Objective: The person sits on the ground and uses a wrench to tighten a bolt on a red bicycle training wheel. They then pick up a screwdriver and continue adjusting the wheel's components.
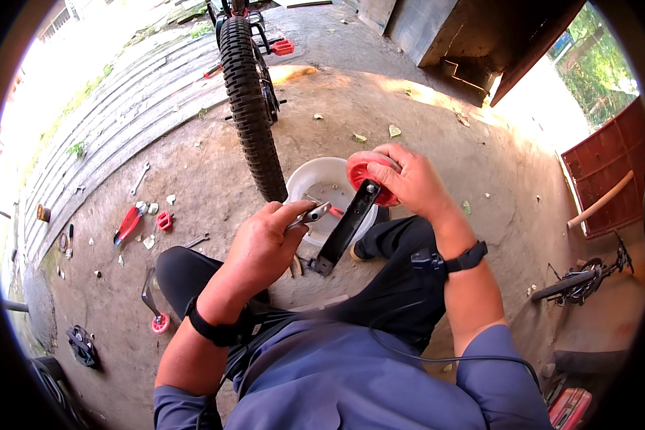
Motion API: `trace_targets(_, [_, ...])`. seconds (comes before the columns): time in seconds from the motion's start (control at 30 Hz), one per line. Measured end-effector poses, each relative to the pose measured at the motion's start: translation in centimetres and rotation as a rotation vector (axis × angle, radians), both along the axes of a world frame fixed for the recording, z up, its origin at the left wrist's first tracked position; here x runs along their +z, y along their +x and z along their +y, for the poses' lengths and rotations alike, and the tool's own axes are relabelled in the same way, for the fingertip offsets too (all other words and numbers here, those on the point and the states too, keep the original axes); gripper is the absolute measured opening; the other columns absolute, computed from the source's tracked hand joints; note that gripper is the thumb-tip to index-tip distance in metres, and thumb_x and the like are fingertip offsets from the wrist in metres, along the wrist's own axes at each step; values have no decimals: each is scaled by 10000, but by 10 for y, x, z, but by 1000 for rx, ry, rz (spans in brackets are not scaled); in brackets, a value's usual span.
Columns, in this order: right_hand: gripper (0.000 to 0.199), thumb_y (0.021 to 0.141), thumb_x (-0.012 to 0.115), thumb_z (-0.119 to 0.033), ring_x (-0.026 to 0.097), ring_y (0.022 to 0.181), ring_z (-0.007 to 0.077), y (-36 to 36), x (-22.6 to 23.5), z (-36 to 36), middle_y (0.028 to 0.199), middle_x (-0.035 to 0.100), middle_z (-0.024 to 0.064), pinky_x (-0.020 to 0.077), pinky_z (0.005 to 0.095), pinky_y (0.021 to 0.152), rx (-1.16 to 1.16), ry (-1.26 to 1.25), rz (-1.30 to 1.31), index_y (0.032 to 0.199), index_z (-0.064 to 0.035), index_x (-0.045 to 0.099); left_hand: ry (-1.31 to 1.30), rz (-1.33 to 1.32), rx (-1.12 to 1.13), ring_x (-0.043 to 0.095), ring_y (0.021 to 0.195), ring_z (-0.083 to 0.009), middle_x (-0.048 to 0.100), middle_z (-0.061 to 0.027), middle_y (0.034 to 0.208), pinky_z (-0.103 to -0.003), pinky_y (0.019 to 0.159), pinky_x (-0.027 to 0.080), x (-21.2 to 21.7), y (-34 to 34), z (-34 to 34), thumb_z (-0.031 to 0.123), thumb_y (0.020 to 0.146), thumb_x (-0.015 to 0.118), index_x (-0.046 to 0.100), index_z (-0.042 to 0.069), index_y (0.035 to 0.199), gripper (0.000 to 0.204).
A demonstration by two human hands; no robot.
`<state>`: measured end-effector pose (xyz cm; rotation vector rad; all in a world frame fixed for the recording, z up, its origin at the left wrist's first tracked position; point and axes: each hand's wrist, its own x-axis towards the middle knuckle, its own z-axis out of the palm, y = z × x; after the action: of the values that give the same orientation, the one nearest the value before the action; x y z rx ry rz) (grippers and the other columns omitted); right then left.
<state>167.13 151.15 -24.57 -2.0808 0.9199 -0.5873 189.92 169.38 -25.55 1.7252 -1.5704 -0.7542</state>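
Gripping red wheel firmly in closed right hand, bracket hanging near; closed left hand keeping wrench square on axle nut, above white bowl

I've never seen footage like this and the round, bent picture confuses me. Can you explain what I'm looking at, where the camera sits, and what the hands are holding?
The camera sits on a person's head and looks down, so the picture bends at its rim. The person sits on a concrete floor. Their right hand grips a small red wheel fixed to a black metal bracket. Their left hand holds a silver tool by the bracket; what kind is hard to tell. Under the hands stands a white bowl. Ahead is a bicycle's knobby rear tyre. On the floor to the left lie a wrench, a red-handled tool and a second red wheel on its bracket.
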Motion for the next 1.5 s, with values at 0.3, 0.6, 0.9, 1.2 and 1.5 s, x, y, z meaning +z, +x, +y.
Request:
trace_targets(0.3, [307, 967, 742, -257, 625, 868, 99, 8, 19, 8, 978, 701, 25, 522, 276, 785, 229, 131, -104, 1170, -31, 695, 241, 523, 17, 604, 858, -81, 671, 8, 985, -260, 769, 513, -27, -1, 12, 253, 1082, 552, 649, 29, 1297, 324])
trace_targets(0.6, [266, 901, 748, -93, 663, 884, 171, 14, 9, 33, 1033, 663, 87, 543, 307, 773, 233, -65, -113, 1154, -25, 702, 318, 727, 67, 626, 796, -82, 674, -21, 947, -255, 715, 526, -29, -4, 20, 263, 1113, 473, 631, 20, 1169, 295])
trace_targets(0.9, [272, 931, 738, -132, 631, 1014, 200, 12, -3, 45, 1140, 645, 95, 507, 320, 884, 43, -147, -58, 1175, -27, 682, 307, 1012, 123, 671, 783, -123, 687, -70, 941, -277, 701, 563, -24, -8, 20, 164, 1090, 507, 552, -16, 1253, 247])
trace_targets(1.2, [257, 946, 733, -143, 634, 942, 172, 8, -15, 37, 1101, 646, 76, 513, 298, 817, -51, -199, -43, 1173, -31, 690, 373, 817, 66, 560, 697, -68, 625, -10, 854, -248, 620, 488, -15, -7, 45, 134, 1046, 601, 586, -12, 1244, 246])
trace_targets(1.5, [271, 920, 741, -139, 659, 962, 231, 13, -13, 44, 1104, 661, 100, 535, 336, 838, -51, -186, -86, 1168, -41, 692, 561, 918, -43, 460, 589, -80, 483, 10, 722, -267, 523, 399, -24, -27, 40, 294, 1103, 501, 593, 16, 1099, 294])
